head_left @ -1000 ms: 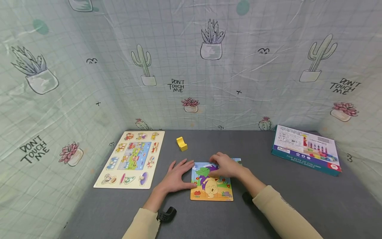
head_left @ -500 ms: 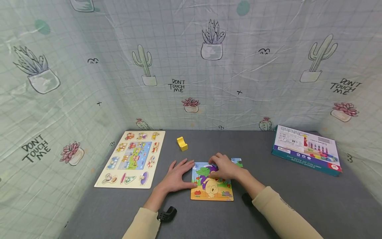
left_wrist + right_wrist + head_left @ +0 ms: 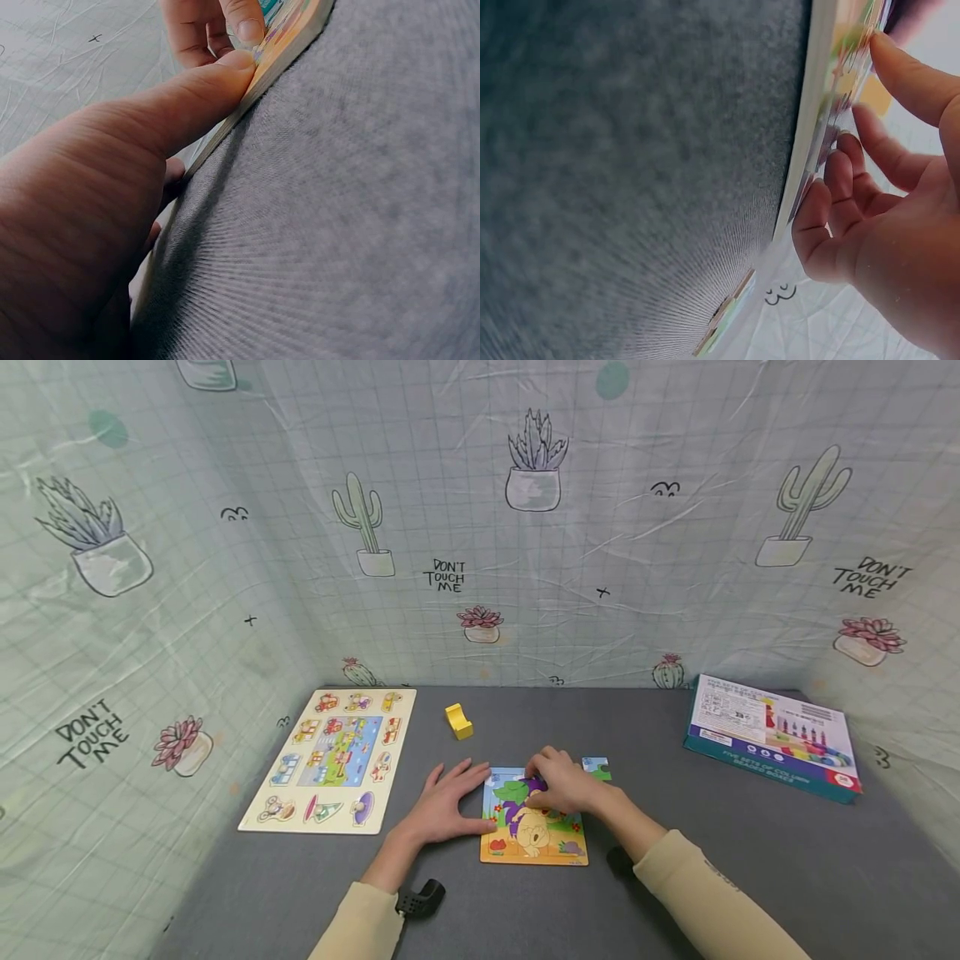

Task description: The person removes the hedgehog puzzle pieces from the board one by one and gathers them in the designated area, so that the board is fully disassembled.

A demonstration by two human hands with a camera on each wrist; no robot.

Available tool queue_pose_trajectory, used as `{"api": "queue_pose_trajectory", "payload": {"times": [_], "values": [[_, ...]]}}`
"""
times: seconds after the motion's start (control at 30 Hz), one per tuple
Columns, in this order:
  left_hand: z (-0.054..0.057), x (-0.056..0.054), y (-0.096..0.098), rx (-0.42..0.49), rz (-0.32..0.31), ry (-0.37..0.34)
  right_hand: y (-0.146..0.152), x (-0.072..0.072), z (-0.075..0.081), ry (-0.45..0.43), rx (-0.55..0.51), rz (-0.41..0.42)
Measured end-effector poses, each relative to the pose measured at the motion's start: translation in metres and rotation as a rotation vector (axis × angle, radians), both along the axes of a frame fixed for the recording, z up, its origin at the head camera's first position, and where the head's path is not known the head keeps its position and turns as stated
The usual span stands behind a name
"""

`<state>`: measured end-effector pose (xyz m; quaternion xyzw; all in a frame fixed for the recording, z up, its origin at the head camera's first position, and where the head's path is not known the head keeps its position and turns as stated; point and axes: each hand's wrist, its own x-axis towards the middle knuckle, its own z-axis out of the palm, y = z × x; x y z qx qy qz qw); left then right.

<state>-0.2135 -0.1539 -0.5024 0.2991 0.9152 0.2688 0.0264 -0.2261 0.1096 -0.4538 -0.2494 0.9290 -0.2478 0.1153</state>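
A square jigsaw puzzle with a cartoon animal picture lies on the dark table. My left hand rests along its left side, fingers spread and thumb on the edge; in the left wrist view the left thumb lies on the board's rim. My right hand is over the puzzle's upper right, hiding that part. In the right wrist view, its thumb and fingertips touch the printed surface, set apart from each other, and no lifted piece shows between them. A loose puzzle piece lies beyond the upper right corner.
A wooden board of vehicle pictures lies at the left. At the back sits a small yellow block with a curved notch. A teal-edged toy box stands at the back right. Behind the table hangs a cactus-print cloth.
The right hand has shifted very slightly over the puzzle, and more of the loose piece behind it shows. The left hand stays in place.
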Motion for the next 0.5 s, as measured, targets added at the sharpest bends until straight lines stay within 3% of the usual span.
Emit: {"api": "queue_pose_trajectory", "payload": {"times": [0.5], "values": [[0.0005, 0.0002, 0.0004, 0.000, -0.001, -0.007, -0.0010, 0.0019, 0.0014, -0.004, -0.012, 0.031]]}}
